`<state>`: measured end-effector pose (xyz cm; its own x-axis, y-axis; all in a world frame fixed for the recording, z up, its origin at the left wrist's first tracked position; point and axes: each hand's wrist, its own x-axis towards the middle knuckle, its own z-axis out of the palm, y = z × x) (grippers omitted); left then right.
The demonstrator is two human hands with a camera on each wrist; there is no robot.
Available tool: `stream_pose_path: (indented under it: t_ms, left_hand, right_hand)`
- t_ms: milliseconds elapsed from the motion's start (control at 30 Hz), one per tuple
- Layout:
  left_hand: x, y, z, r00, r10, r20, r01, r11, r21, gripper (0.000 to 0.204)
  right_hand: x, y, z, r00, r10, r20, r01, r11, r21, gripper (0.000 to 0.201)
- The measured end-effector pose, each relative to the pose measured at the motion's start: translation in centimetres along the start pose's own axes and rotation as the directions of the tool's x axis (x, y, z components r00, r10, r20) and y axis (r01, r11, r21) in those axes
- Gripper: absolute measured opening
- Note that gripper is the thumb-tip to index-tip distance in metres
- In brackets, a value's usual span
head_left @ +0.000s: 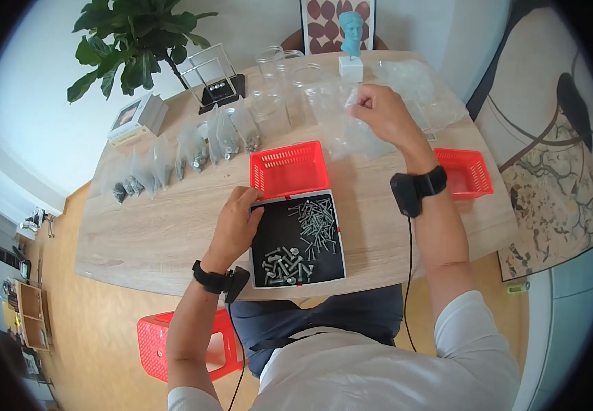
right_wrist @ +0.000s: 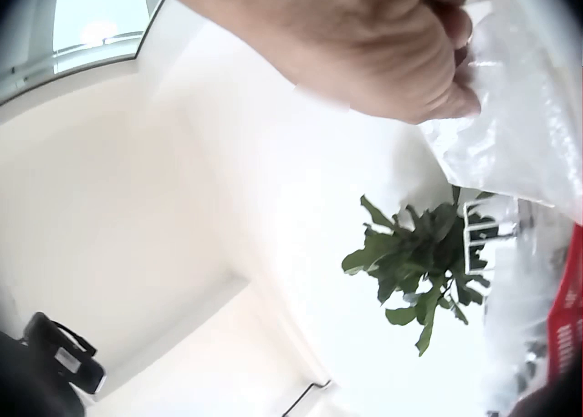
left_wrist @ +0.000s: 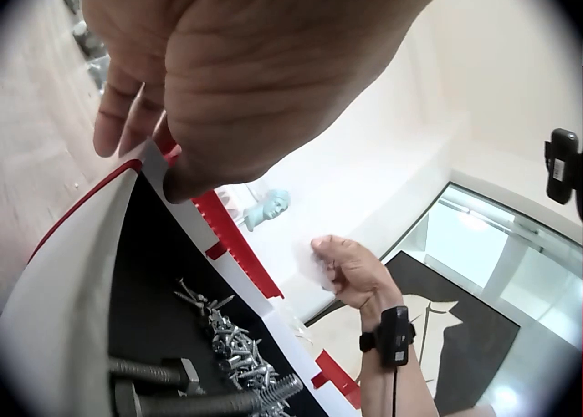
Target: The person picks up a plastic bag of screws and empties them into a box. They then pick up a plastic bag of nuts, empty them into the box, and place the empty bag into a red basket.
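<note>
My left hand (head_left: 236, 220) grips the back left corner of a white box (head_left: 340, 257) with a black inside. In the left wrist view the thumb lies over the box's rim and the other fingers hang down outside. Thin screws (head_left: 317, 220) are heaped toward the back right of the box, and thick bolts (head_left: 286, 267) lie at its front. Raised over the back right of the table, my right hand (head_left: 387, 116) pinches a clear plastic bag (right_wrist: 519, 116) between thumb and curled fingers. The bag hangs down from the fingertips.
Behind the box sits a red basket (head_left: 289, 147); another red basket (head_left: 478, 172) stands at the right. Several filled bags (head_left: 226, 137) line the left back, near clear jars (head_left: 270, 113). A blue bust (head_left: 352, 34) and more clear bags (head_left: 423, 89) are at the back.
</note>
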<state>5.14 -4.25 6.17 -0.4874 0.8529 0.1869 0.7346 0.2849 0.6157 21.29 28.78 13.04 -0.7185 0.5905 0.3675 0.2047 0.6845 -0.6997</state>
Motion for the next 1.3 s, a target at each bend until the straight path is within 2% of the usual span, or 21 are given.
stream_pose_path:
  t_ms: [33,67,100,133,200,300,333,400,433,533,567,633,667,733,867,933,1067,1133,1167,1233,1300]
  left_hand:
    - [-0.2,-0.3,0.1,0.999,0.042,-0.015,-0.042,0.999,0.018,0.029]
    - [-0.2,-0.6,0.2,0.996,0.084,-0.031,-0.083,0.996,0.038,0.029]
    - [-0.2,-1.1,0.3,0.996,0.081,-0.041,-0.079,0.996,0.043,0.029]
    - [-0.3,-1.7,0.4,0.998,0.06,-0.02,-0.06,0.998,0.029,0.031]
    - [-0.7,-2.0,0.1,0.999,0.033,-0.012,-0.033,0.999,0.023,0.033]
    - [-1.2,-0.9,-0.4,0.991,0.006,-0.134,-0.007,1.0,-0.006,0.037]
    - [-1.1,-0.2,-1.0,0.972,0.024,-0.236,-0.025,1.0,0.0,0.038]
    - [-0.5,0.4,-2.0,0.93,0.051,-0.363,-0.062,0.998,-0.02,0.041]
    - [0.0,0.6,-2.4,0.928,0.046,-0.369,-0.057,0.998,-0.019,0.041]
    - [1.4,2.4,-2.8,0.927,-0.099,-0.361,-0.088,0.88,-0.467,0.039]
    - [1.8,2.5,-3.0,0.926,-0.1,-0.364,-0.088,0.88,-0.467,0.039]
    - [2.5,2.7,-3.2,0.968,-0.215,-0.126,0.091,0.776,-0.625,0.027]
    - [2.7,2.5,-2.8,0.97,-0.211,-0.123,0.09,0.777,-0.623,0.027]
    - [3.3,2.0,-2.0,0.964,-0.125,-0.236,-0.05,0.783,-0.62,0.02]
    - [3.6,2.8,-2.1,0.966,-0.081,-0.247,-0.074,0.824,-0.561,0.019]
    - [3.9,3.4,-2.1,0.965,-0.052,-0.258,-0.08,0.876,-0.476,0.018]
    - [4.6,4.0,-2.1,0.969,-0.034,-0.246,-0.09,0.876,-0.474,0.017]
    - [4.7,4.4,-1.6,0.962,-0.001,-0.273,-0.153,0.825,-0.544,0.034]
    - [4.7,4.8,-1.4,0.962,0.0,-0.273,-0.153,0.826,-0.542,0.034]
    - [4.6,5.7,-1.2,0.966,-0.041,-0.254,-0.15,0.711,-0.687,0.048]
    - [4.6,5.8,-1.1,0.969,-0.049,-0.241,-0.139,0.696,-0.704,0.05]
  right_hand:
    - [-0.3,-1.1,0.3,1.0,-0.008,0.0,0.008,1.0,0.002,0.024]
    - [-0.8,-2.2,0.8,0.999,-0.041,0.006,0.039,0.989,0.145,0.023]
    - [-1.2,-3.2,1.4,0.997,-0.074,0.011,0.068,0.956,0.287,0.023]
    - [-1.6,-4.2,2.4,0.996,-0.085,0.016,0.077,0.953,0.292,0.023]
    - [-2.5,-5.9,4.2,0.997,-0.027,0.066,-0.006,0.886,0.464,0.022]
    - [-3.6,-5.8,7.9,0.992,-0.124,-0.019,0.122,0.917,0.379,0.023]
    - [-3.8,-5.8,8.9,0.985,-0.169,-0.039,0.173,0.942,0.288,0.024]
    - [-4.5,-5.8,9.9,0.979,-0.201,-0.012,0.196,0.937,0.29,0.024]
    - [-4.7,-5.9,10.2,0.973,-0.23,0.009,0.218,0.934,0.283,0.025]
    - [-5.1,-5.9,10.7,0.952,-0.307,0.018,0.291,0.918,0.27,0.029]
    - [-5.0,-5.7,10.7,0.951,-0.309,0.019,0.293,0.917,0.27,0.029]
    - [-4.8,-5.3,10.4,0.908,-0.344,0.239,0.334,0.939,0.083,0.036]
    - [-4.7,-5.1,10.0,0.91,-0.342,0.235,0.332,0.94,0.083,0.036]
    - [-4.6,-5.3,8.8,0.869,-0.435,0.236,0.406,0.899,0.163,0.042]
    - [-4.3,-6.8,6.7,0.907,-0.417,0.051,0.4,0.895,0.196,0.042]
    - [-4.4,-7.4,6.5,0.899,-0.393,0.196,0.28,0.856,0.434,0.032]
    - [-4.6,-7.1,7.1,0.878,-0.343,0.334,0.23,0.914,0.334,0.024]
    - [-4.7,-7.3,7.1,0.866,-0.281,0.413,0.088,0.9,0.428,0.017]
    - [-4.8,-7.3,7.3,0.867,-0.282,0.411,0.088,0.899,0.43,0.017]
    - [-4.9,-7.0,7.9,0.899,-0.294,0.324,0.084,0.844,0.53,0.015]
    - [-4.8,-7.0,7.7,0.887,-0.292,0.358,0.067,0.849,0.525,0.015]
